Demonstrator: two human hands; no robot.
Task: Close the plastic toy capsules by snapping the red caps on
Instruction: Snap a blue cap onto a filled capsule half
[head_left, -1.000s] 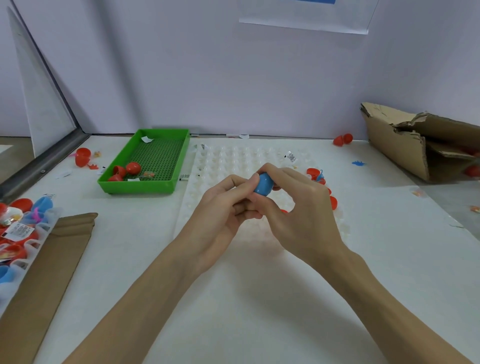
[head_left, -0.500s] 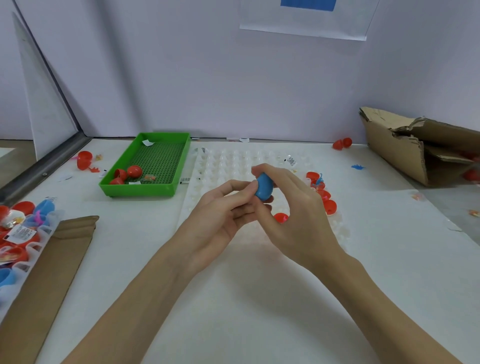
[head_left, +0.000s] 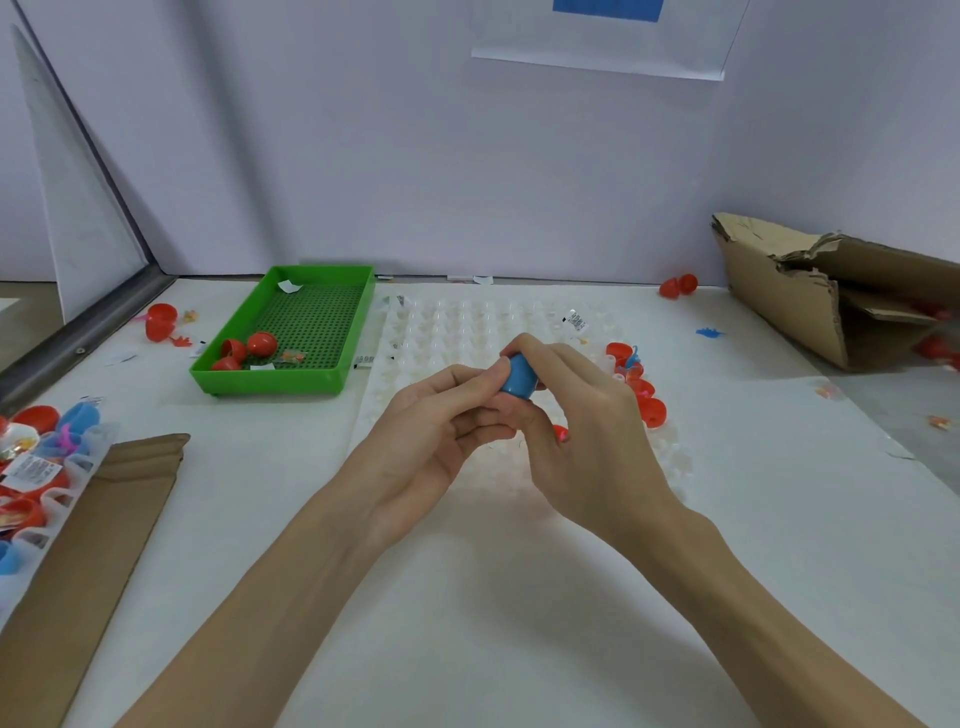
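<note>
Still bunched over the white dimpled tray, the left hand has its fingers curled against the underside of the blue capsule half, steadying it as it did a second ago. The right hand pinches that half from above, now rolled more upright. No red cap shows on it, so closing probably isn't done.

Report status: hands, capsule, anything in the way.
Right hand grips blue capsule half; left hand pinches it too. Red cap hidden, closure unconfirmed. Nothing blocking above the white tray.
</note>
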